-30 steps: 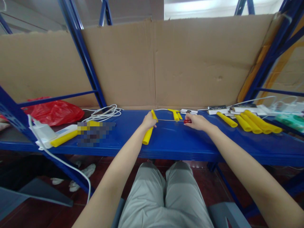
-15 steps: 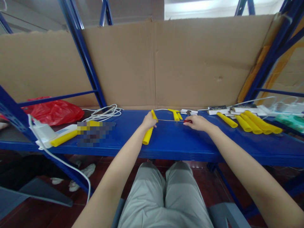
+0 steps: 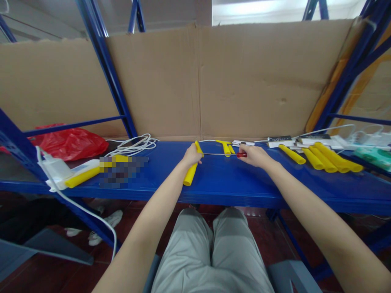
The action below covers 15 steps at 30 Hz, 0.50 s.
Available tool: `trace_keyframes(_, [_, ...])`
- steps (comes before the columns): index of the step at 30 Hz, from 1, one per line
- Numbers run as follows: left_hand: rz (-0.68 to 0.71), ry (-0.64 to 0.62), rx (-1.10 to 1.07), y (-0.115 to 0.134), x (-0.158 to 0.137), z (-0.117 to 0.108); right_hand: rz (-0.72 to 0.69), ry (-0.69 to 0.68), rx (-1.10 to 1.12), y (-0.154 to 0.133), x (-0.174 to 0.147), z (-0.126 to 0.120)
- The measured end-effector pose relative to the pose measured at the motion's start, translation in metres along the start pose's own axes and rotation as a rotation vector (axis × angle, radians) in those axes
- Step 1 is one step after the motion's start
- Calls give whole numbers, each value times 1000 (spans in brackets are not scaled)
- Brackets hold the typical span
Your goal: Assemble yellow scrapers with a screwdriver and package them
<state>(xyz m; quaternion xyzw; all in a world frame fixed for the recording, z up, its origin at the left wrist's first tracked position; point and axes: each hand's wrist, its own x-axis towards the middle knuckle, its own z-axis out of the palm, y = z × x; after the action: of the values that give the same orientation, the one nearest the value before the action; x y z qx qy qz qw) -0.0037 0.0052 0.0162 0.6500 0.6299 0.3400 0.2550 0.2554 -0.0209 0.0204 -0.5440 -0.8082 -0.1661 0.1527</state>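
My left hand [image 3: 192,155] is closed round a yellow tube-like piece [image 3: 190,175], which slants over the blue shelf. In my right hand [image 3: 254,156] is a screwdriver [image 3: 242,155] with a red handle, gripped between the fingers. Its long thin shaft runs level to the left and reaches the yellow piece beside my left fingers; whether the tip meets a screw is hidden. Just behind the shaft lie small yellow T-shaped parts [image 3: 226,148] and a white strip [image 3: 243,143] with dark marks.
Several yellow tubes [image 3: 331,158] and white-and-black strips [image 3: 279,141] lie on the right of the blue shelf [image 3: 235,179]. Leftward are a coiled white cable [image 3: 137,145], a red plastic bag [image 3: 71,142], a white adapter [image 3: 56,170] and a blurred-out patch. Cardboard [image 3: 244,81] stands behind.
My right fingers have shifted slightly on the screwdriver, so more of its red handle shows. My left hand and the yellow piece stay in place.
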Motion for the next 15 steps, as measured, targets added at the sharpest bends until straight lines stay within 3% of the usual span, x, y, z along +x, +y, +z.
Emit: trace_keyframes(15, [-24,5,14,3,-2,-1,-21,-14,0,2,-1,-1])
